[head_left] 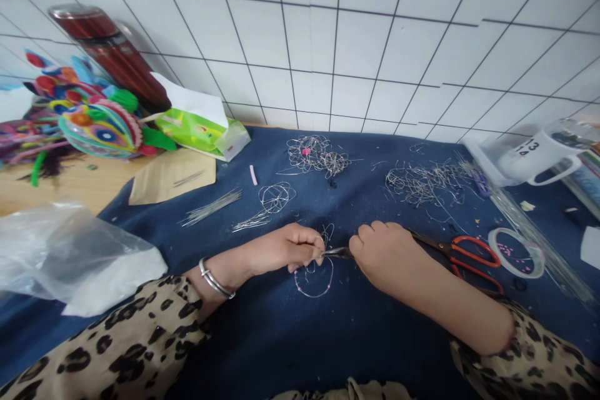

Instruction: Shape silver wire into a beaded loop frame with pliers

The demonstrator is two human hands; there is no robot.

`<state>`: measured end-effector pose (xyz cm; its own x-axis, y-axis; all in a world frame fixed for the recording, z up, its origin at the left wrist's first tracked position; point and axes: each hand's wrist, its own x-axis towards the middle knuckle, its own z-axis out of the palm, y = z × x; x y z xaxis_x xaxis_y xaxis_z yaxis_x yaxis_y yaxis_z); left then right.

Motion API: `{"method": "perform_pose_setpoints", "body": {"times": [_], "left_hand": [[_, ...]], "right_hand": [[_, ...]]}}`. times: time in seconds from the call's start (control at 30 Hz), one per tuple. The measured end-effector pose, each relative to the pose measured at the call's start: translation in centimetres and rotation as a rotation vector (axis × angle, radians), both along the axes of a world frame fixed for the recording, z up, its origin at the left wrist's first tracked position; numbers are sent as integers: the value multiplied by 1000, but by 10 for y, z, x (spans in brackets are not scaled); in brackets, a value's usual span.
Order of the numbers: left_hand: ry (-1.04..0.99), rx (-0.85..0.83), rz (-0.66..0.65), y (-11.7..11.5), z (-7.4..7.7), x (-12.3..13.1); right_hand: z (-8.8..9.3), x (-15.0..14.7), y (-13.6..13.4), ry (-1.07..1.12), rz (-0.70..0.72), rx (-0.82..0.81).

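My left hand (290,247) is closed, its thumb and fingers pinching a thin wire piece (314,295) that has a round loop with small pink beads on it. Wrapped in the fist of my right hand (382,253) is a pair of pliers (338,252); only the dark metal jaws show. Their tip meets the wire right at my left fingertips. A smaller tangle of fine wire (328,232) rises just above that spot. The plier handles are hidden under my right hand.
Orange-handled scissors (475,253) and a round dish of pink beads (515,253) lie to the right. Wire tangles (422,182) and cut wires (213,206) lie on the blue cloth (347,337). A plastic bag (79,256) is left, a white mug (539,153) back right.
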<state>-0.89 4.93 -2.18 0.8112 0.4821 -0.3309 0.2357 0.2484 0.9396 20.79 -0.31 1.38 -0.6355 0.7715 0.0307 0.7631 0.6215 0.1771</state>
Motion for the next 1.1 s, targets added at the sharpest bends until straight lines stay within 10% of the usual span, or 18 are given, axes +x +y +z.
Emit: {"method": "perform_pose_setpoints", "body": {"times": [1.1], "left_hand": [[-74,-77,236,-2,-2,1]], "right_hand": [[2,6,12,70,-161,-57]]}}
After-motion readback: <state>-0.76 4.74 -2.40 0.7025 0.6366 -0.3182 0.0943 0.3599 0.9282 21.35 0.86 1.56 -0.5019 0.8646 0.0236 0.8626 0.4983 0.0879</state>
